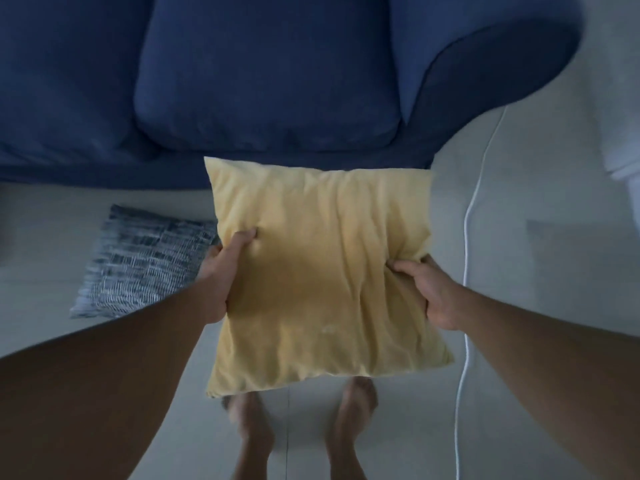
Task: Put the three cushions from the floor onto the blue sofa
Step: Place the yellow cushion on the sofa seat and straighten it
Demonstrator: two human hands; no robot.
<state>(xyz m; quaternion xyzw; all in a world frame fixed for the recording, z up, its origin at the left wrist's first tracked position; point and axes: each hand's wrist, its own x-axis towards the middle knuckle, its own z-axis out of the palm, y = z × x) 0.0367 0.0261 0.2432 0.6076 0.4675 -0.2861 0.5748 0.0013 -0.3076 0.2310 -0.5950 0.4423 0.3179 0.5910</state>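
Observation:
I hold a yellow cushion (322,271) in the air in front of me, above the floor and just short of the blue sofa (263,71). My left hand (221,278) grips its left edge and my right hand (429,292) grips its right edge, thumbs on top. A second cushion with a dark blue and white woven pattern (142,261) lies flat on the floor to the left, partly behind my left hand. No third cushion is in view. The sofa's seat has nothing on it.
The sofa's right armrest (491,64) curves out at the upper right. A white cable (467,237) runs along the pale tiled floor (519,237) on the right. My bare feet (301,427) stand below the yellow cushion. Something white (623,133) sits at the right edge.

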